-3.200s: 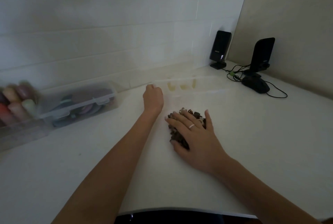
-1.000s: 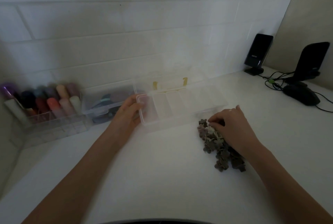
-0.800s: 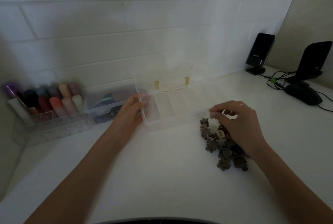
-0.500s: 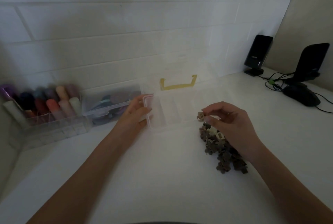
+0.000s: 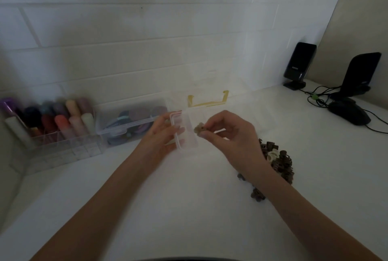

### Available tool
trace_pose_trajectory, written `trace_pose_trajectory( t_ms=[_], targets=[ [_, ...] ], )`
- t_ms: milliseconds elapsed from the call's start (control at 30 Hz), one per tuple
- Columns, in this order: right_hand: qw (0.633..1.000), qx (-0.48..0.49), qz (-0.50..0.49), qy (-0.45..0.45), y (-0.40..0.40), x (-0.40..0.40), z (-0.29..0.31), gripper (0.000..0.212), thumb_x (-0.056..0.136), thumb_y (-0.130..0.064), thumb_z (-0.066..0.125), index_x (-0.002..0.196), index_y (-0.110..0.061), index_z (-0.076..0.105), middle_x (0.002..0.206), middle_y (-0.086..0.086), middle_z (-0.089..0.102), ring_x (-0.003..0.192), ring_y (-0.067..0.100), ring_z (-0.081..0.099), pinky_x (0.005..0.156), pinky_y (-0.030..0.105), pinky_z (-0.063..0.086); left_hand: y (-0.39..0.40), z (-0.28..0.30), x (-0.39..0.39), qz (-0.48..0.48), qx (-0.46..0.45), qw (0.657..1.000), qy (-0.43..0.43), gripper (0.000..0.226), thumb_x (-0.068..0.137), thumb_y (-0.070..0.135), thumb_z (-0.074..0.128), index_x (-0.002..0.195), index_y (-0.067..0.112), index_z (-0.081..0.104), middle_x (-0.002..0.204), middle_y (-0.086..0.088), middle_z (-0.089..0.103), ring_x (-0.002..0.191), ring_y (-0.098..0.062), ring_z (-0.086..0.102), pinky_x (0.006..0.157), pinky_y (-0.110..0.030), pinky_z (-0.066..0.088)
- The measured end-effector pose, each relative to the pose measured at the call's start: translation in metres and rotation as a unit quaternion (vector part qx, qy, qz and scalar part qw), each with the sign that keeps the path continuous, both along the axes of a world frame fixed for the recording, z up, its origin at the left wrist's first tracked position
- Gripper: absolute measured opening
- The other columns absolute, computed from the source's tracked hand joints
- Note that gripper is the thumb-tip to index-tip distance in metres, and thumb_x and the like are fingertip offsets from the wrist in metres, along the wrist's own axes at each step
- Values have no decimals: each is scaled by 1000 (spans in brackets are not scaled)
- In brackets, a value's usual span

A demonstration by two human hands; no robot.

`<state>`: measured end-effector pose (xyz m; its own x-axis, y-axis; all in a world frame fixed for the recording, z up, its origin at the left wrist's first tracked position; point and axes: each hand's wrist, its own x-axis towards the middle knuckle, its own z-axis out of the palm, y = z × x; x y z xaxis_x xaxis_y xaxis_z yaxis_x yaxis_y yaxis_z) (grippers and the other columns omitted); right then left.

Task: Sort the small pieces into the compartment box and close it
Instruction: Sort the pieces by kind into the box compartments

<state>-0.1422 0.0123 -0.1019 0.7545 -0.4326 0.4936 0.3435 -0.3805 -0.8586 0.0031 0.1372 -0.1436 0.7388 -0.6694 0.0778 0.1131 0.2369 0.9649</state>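
From the head view, the only one I have, my right hand (image 5: pixel 228 134) is lifted off the white counter (image 5: pixel 189 208) with thumb and forefinger pinched on one small brown piece (image 5: pixel 199 129), the other fingers curled loosely behind. That piece hangs just over the left end of the clear compartment box (image 5: pixel 184 132), whose lid stands open at the back with its yellow handle (image 5: pixel 206 99) showing. My left hand (image 5: pixel 165 134) grips the box's left end, fingers wrapped over the rim and pressed to the wall, steadying it. The rest of the pieces lie in a dark heap (image 5: pixel 277 160) on the counter to my right, partly hidden behind my right wrist; a few pale ones show among the brown. To do this drop well, I judge I should bring the pinch low over one chosen compartment before letting go, so the light piece does not bounce into the next cell, and keep the left hand firm, since the box looks light enough to skid. The dividers are faint in this dim, washed-out light, so I cannot tell exactly which cell lies beneath the piece. Nearly all the sorting seems left to do.
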Motion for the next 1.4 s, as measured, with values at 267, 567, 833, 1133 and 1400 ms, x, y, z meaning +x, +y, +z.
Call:
trace_pose_trajectory(
  t_ms=[267,567,833,1133,1400],
  targets=[
    [963,-250,-59,75,-5,26,-13,11,82,-27,70,92,-26,74,99,-16,67,89,2,51,71,6,35,3,1,-1,-28,-14,999,6,34,90,17,58,124,15,56,124,-12,62,110,-29,61,83,-40,52],
    [941,-273,-3,202,-71,-44,11,10,76,-24,75,84,-28,74,79,-16,71,75,2,64,68,17,47,-2,-1,1,-14,-16,999,33,30,79,26,66,109,26,62,116,-1,63,116,-26,57,95,-47,46],
    [838,-453,-80,294,-81,-43,-25,35,95,-19,46,126,-34,56,109,-9,67,106,12,56,94,31,35,-3,0,0,-7,-17,1000,16,31,77,27,58,108,25,59,112,3,64,112,-22,57,90,-43,49],
    [906,-316,-34,281,-74,-41,-29,42,85,-5,63,119,-29,61,107,-12,54,92,-4,52,75,-3,34,-4,-3,1,0,-23,1000,21,30,76,26,60,106,26,61,112,1,64,111,-23,58,91,-44,49],
    [950,-211,-62,219,-66,-42,-29,48,76,6,66,106,-32,64,102,-22,63,98,-6,58,89,9,42,-3,-3,2,2,-21,1000,19,27,79,24,65,106,25,63,111,2,65,106,-21,61,90,-44,50]
  ],
)
